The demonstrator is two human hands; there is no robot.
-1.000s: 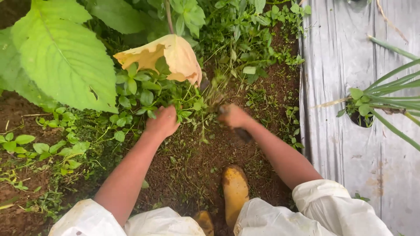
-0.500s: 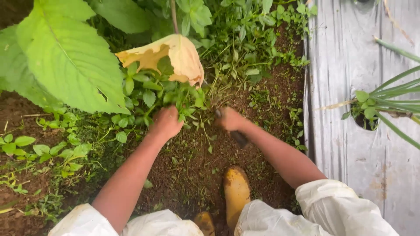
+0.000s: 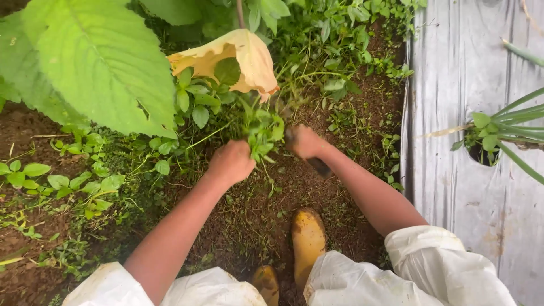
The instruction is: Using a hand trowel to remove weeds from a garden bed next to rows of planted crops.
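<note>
My left hand [image 3: 230,162] is closed around a clump of small green weeds [image 3: 262,129] growing from dark soil [image 3: 255,209]. My right hand [image 3: 305,141] grips a dark-handled tool [image 3: 318,166] whose working end is hidden among the stems beside the clump. Both hands sit just below a wilted yellow leaf [image 3: 238,59]. White rolled-up sleeves cover my upper arms.
A very large green leaf [image 3: 96,62] overhangs the upper left. Low weeds [image 3: 85,187] cover the ground at left and top. A grey plastic mulch sheet [image 3: 459,170] runs down the right, with a spiky plant [image 3: 493,133] in a hole. A muddy yellow boot [image 3: 307,241] stands below.
Both hands have drawn closer together around the weed clump, the right hand shifting left and slightly up. The left hand's grip has tightened on the stems.
</note>
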